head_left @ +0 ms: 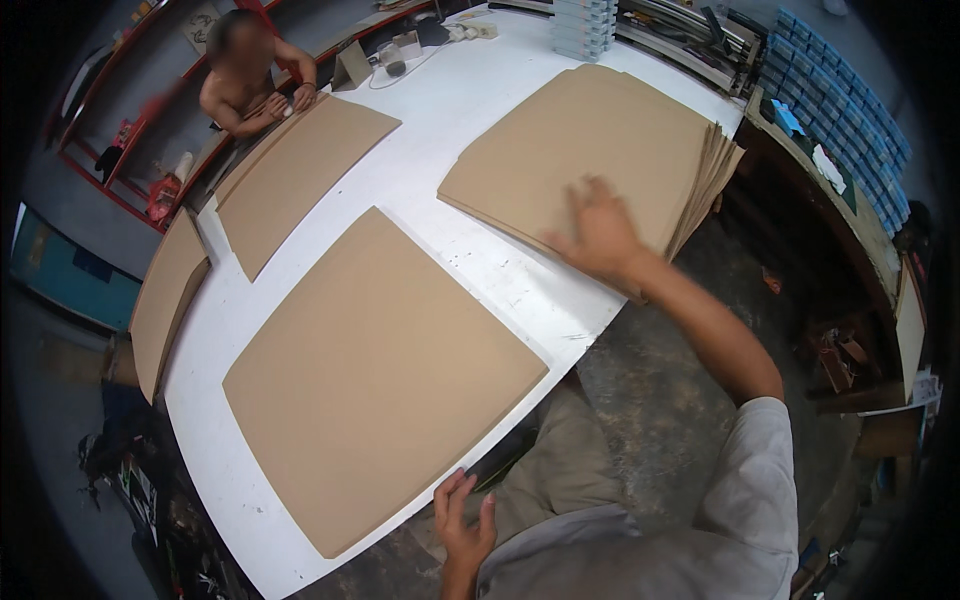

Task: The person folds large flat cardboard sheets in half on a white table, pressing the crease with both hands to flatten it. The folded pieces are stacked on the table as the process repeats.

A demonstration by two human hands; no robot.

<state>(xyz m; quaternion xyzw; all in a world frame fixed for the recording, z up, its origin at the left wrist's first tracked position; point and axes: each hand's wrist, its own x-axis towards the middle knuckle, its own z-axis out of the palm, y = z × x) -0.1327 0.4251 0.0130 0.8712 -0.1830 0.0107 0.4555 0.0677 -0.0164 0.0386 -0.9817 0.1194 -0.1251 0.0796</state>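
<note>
A large brown cardboard sheet (385, 370) lies flat on the white table in front of me. My left hand (463, 520) is at the table's near edge, its fingers apart, with nothing seen in it. To the right is a stack of brown cardboard sheets (600, 130), its right edges fanned out. My right hand (597, 228), slightly blurred, is over the near part of this stack with fingers spread. Whether the palm presses on the top sheet I cannot tell.
Across the table at the far left, another person (255, 80) works at more cardboard sheets (305, 170). A bent sheet (168, 300) overhangs the left edge. Blue-white stacked boxes (583, 28) stand at the back, with more stacks (840, 110) at right. A glass (392, 64) sits far off.
</note>
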